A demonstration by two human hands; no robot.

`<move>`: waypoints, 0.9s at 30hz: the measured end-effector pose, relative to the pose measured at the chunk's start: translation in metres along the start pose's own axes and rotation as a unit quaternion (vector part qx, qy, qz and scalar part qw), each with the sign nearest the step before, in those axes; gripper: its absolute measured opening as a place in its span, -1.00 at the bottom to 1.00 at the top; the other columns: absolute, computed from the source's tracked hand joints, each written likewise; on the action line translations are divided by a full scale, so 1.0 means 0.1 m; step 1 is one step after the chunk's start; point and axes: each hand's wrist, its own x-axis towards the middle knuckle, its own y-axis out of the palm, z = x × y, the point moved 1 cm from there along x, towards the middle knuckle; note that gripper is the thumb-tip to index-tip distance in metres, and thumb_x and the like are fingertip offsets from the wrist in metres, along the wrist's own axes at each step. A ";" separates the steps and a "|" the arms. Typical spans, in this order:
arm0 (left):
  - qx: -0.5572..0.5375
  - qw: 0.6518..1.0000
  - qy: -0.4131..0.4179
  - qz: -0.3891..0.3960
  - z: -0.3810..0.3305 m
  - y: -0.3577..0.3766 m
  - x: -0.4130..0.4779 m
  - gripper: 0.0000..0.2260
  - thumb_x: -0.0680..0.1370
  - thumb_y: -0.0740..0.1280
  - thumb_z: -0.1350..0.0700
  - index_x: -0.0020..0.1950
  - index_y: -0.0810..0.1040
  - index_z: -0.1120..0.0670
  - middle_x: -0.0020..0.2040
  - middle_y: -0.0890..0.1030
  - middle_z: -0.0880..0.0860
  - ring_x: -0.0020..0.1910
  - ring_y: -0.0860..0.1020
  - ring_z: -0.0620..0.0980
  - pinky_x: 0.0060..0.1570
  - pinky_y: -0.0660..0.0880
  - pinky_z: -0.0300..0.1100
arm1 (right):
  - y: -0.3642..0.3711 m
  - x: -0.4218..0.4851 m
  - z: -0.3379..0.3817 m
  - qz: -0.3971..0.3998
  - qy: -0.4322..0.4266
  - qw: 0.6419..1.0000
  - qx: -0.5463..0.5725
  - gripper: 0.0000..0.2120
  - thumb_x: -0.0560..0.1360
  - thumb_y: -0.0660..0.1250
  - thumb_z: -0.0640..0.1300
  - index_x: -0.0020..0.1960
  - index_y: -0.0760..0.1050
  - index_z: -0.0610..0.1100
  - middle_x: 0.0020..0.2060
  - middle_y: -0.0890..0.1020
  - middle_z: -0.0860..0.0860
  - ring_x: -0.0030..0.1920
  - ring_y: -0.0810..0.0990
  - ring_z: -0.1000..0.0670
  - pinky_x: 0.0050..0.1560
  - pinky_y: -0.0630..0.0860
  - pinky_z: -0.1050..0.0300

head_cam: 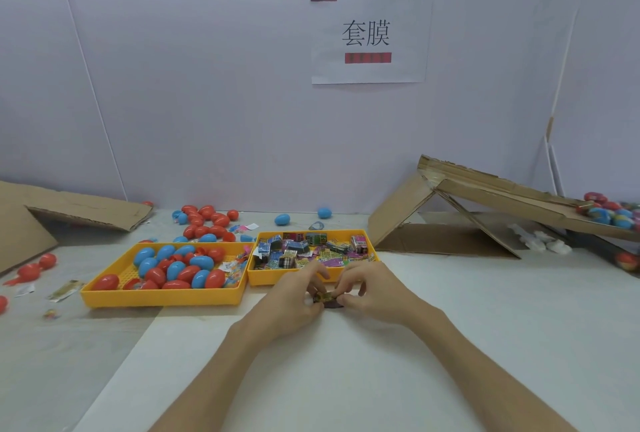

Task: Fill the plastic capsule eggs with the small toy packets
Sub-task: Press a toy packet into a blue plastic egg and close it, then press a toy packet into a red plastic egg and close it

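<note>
edges: two yellow trays are set side by side at mid-frame, their inner walls touching. the left tray (159, 297) is loaded with red and blue capsule eggs (180, 268); the right tray (266, 277) is heaped with toy packets (304, 249). more loose eggs (207, 220) are scattered behind the left tray, toward the wall. a folded cardboard ramp (485, 196) is propped at right of frame, its foot near the right tray's far corner, with wrapped eggs (609, 213) gathered at its lower end by the right edge. a flat cardboard sheet (69, 209) is leaned at far left. a paper sign (370, 36) is fixed to the wall at upper centre.

room: a broad stretch of pale tabletop (485, 327) is seen from the hands rightward to the ramp's foot and down to the lower frame edge. the trays' front walls close off the left and the far side.

hands: both forearms are brought in from the lower corners and meet at centre, just in front of the right tray's front wall. a single small packet (325, 298) is pinched between them. the left hand (294, 296) grips it with curled thumb and fingertips, the right hand (370, 293) likewise from the other end. whether the packet touches the tabletop cannot be told.
</note>
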 end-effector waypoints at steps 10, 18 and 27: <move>0.002 1.000 -0.014 0.001 -0.01 -0.01 0.01 -0.62 0.55 0.42 0.21 0.27 0.41 -0.09 0.06 0.62 -0.11 0.07 0.58 -0.15 0.01 0.49 -0.40 | -0.05 0.00 -0.01 -0.008 0.031 0.999 0.004 -0.82 0.36 0.43 -0.29 -0.32 0.64 -0.03 -0.18 0.67 0.03 -0.14 0.59 0.10 -0.19 0.43 0.36; -0.032 0.999 -0.013 -0.023 0.01 -0.10 -0.06 -0.73 0.54 0.46 0.18 0.13 0.55 -0.13 0.08 0.64 -0.14 0.02 0.61 -0.21 0.02 0.57 -0.33 | -0.21 -0.02 -0.08 -0.082 0.034 0.996 -0.006 -0.78 0.48 0.40 -0.24 -0.22 0.57 0.06 -0.28 0.64 0.18 -0.25 0.58 0.16 -0.23 0.46 0.37; 0.173 0.880 -0.180 -0.404 0.20 -0.62 -0.18 -0.76 0.45 0.42 0.21 0.08 0.62 -0.03 0.05 0.61 0.00 0.06 0.51 0.07 0.02 0.45 0.01 | -0.15 -0.01 -0.01 -0.110 0.009 0.994 0.004 -0.78 0.43 0.50 -0.23 -0.19 0.54 0.05 -0.29 0.62 0.11 -0.34 0.56 0.12 -0.28 0.47 0.30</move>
